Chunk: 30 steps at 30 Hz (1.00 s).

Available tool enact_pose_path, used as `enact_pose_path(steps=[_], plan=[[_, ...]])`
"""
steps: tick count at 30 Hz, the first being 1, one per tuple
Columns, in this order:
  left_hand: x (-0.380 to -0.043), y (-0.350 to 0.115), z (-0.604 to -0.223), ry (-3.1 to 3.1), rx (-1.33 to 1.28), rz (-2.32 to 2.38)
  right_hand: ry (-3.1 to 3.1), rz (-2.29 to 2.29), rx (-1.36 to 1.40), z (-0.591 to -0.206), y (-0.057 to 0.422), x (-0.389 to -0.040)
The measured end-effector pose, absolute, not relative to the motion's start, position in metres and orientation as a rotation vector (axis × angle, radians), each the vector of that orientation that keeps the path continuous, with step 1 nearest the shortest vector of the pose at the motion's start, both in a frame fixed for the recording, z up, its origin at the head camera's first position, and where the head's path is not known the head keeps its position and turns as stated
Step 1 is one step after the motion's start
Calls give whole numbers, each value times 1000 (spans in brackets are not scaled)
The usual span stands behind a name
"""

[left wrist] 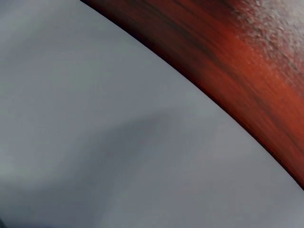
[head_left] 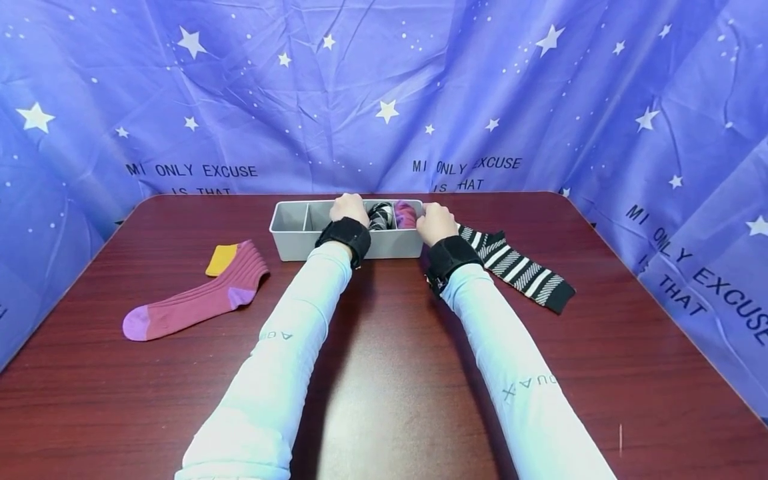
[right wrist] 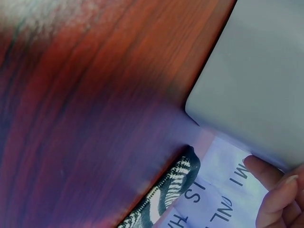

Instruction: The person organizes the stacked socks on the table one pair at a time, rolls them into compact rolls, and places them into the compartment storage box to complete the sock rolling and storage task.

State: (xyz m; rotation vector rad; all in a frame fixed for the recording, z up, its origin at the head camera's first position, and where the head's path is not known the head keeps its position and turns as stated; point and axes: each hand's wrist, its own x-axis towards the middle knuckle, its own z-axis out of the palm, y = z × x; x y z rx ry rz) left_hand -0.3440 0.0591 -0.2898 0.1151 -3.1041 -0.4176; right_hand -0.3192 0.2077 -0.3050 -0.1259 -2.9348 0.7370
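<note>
A long grey divided box [head_left: 294, 244] stands near the table's far edge. Toward its right end lie a rolled black-and-white sock [head_left: 381, 217] and a rolled pink and purple sock [head_left: 405, 215], in neighbouring compartments. My left hand [head_left: 350, 209] is over the middle of the box, its fingers hidden from the head view. The left wrist view shows just the box's grey wall [left wrist: 118, 95] and tabletop. At the box's right end my right hand [head_left: 437, 223] grips the end wall; its bent fingers [right wrist: 278, 202] show beside the grey surface in the right wrist view.
A pink sock [head_left: 195, 300] with purple toe and heel and a yellow cuff lies flat at the left. A striped black-and-white sock [head_left: 519, 267] lies right of the box. Behind the table [head_left: 384, 373] hangs a blue star-printed cloth [head_left: 336, 100].
</note>
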Motion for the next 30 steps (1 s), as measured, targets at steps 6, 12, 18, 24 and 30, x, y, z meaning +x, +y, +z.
enact_pose_path(steps=[6,12,18,24,30], plan=[[-338,48,-296,-3040,-30,-456,-2939,695,-94,-310,206,-315],[-319,35,-288,-2823,-312,-393,-2915,631,69,-318,231,-306],[-277,14,-285,-2571,-663,-397,-2991,453,237,-316,294,-277],[-236,5,-301,-2543,-919,-356,-3248,267,253,-324,343,-239],[-205,16,-312,-2604,-1107,-262,-3415,111,248,-329,341,-206]])
